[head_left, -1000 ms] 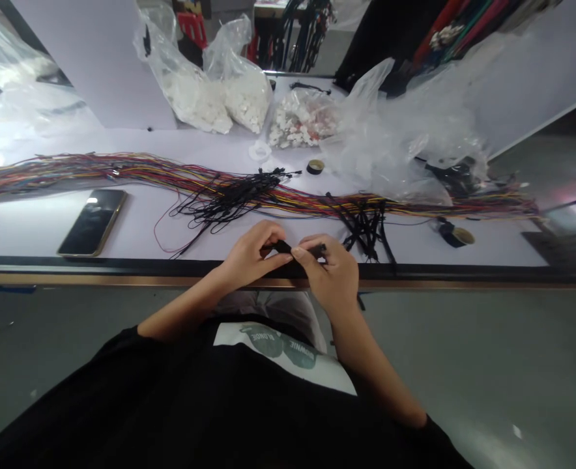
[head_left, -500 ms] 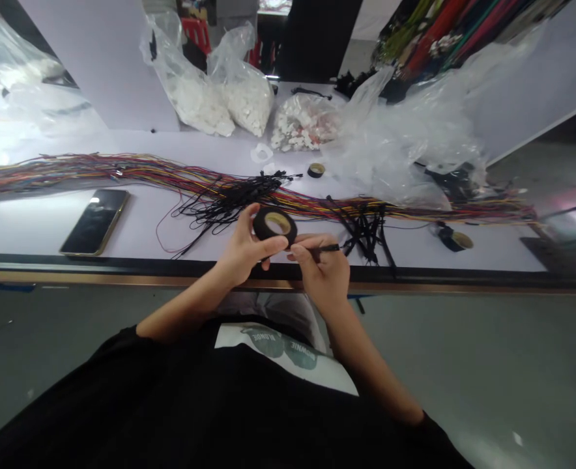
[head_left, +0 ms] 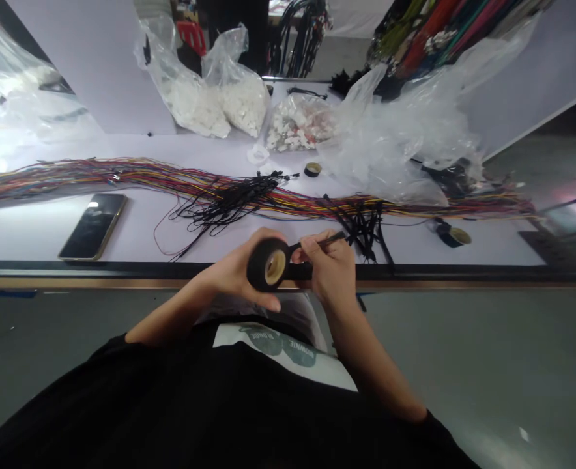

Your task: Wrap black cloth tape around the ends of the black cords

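Black tape roll (head_left: 268, 264) sits in the left hand (head_left: 234, 277), held just over the near edge of the table (head_left: 34, 231). Its core opening faces toward the camera and slightly to the 3 o'clock side, so the roll's axis runs roughly from the viewer outward. The left fingers curl closed around the roll's rim from the 9 o'clock side, thumb over the top, one fingertip showing below at 6 o'clock.

A short strip of tape runs from the roll toward 3 o'clock into the right hand (head_left: 330, 270). That hand is closed in a pinch on a thin black wire piece (head_left: 328, 241), whose long axis lies from the fingers outward toward 2 o'clock, its free end pointing at the black wire cluster (head_left: 363, 225). The roll lies immediately at 9 o'clock of the right fingers, touching or nearly touching them; actual contact cannot be confirmed.

The near end of the wire piece is hidden inside the right fist, and whether the strip is stuck to it cannot be made out.

On the table at 12 o'clock lies a long coloured wire bundle (head_left: 122, 172); a phone (head_left: 92, 226) rests at 10 o'clock. Bags of white parts (head_left: 210, 104) stand further back, and a second tape roll (head_left: 457, 236) lies at 3 o'clock.
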The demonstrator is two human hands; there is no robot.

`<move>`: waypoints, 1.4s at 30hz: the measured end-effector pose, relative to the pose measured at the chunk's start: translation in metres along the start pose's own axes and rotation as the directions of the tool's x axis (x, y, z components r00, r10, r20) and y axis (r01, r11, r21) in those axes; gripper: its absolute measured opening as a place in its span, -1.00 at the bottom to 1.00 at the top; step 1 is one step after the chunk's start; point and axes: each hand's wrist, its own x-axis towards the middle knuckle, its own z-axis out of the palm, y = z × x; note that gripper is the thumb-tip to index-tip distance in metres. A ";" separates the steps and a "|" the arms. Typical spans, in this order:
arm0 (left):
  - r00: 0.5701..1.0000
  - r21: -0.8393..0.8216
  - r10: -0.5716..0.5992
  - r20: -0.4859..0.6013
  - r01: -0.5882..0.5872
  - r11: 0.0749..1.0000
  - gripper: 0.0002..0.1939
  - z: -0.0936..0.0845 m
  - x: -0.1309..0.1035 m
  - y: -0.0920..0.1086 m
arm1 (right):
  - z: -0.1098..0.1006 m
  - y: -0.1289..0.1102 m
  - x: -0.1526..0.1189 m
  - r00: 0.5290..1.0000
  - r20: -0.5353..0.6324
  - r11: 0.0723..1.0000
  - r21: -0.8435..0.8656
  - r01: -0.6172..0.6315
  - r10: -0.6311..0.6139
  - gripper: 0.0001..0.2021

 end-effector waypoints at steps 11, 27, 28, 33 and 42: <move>0.925 0.524 0.266 -0.271 -0.090 0.847 -0.97 0.016 0.010 -0.019 | 0.002 -0.005 -0.013 0.993 0.048 0.993 -0.032 0.113 -0.112 -0.77; 0.952 -0.398 -0.305 -0.039 0.265 0.878 -0.51 0.017 0.010 -0.013 | 0.003 -0.015 -0.017 0.949 0.094 0.872 -0.376 0.315 -0.302 -0.84; 0.953 -0.408 -0.302 -0.023 0.267 0.873 -0.50 0.016 0.010 -0.014 | 0.003 -0.015 -0.018 0.967 0.070 0.903 -0.347 0.253 -0.244 -0.83; 0.970 -0.139 0.044 -0.240 -0.079 0.987 -0.45 0.011 -0.001 -0.016 | 0.004 -0.007 -0.016 0.998 -0.009 0.994 -0.092 -0.062 0.061 -0.77; 0.933 0.444 0.300 0.200 -0.359 0.821 -0.29 -0.010 -0.014 -0.007 | 0.007 -0.002 -0.009 0.997 -0.036 0.979 -0.189 -0.071 0.065 -0.74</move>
